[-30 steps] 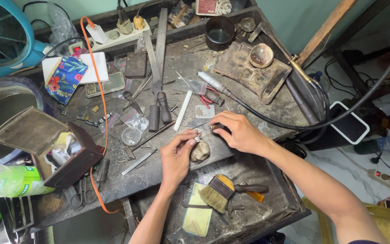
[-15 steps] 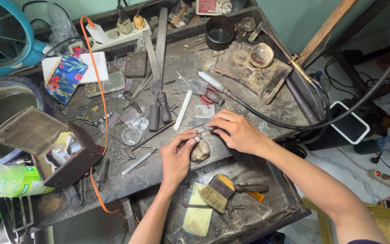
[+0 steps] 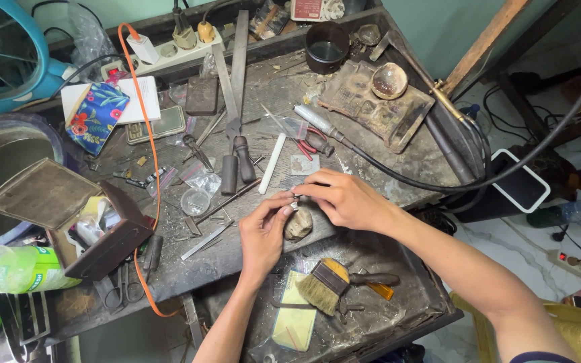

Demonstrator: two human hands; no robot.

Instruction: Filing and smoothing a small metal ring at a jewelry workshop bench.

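Your left hand [image 3: 263,232] and right hand [image 3: 344,198] met at the front edge of the worktop [image 3: 270,101], fingertips drawn together over a small silvery metal piece [image 3: 295,202]; the piece sat pinched between them, just above a rounded, stone-like bench peg [image 3: 298,224] projecting from the worktop's edge. Your left hand was closed to a pinch, thumb and forefinger on the piece, the other fingers curled loosely beneath; your right hand was likewise nearly closed, its fingertips on the same piece from the other side; whether either also held a fine tool could not be told, the piece being too small to resolve.

The step in hand appeared to be close fitting or adjustment of the piece, with both hands braced over the peg; nothing showed a larger tool taken up. A next move would likely call for a steady left-hand hold while your right hand freed itself; the nearest tools were the red-handled pliers [image 3: 312,144] and the flexible-shaft handpiece [image 3: 317,122] just beyond your right hand, with the white rod [image 3: 272,163] and two dark-handled files [image 3: 233,165] to the left of them. Below the peg, the catch drawer [image 3: 411,282] held a flat brush [image 3: 327,286] and a yellow sheet [image 3: 294,316]; a slipped piece would probably have fallen there.
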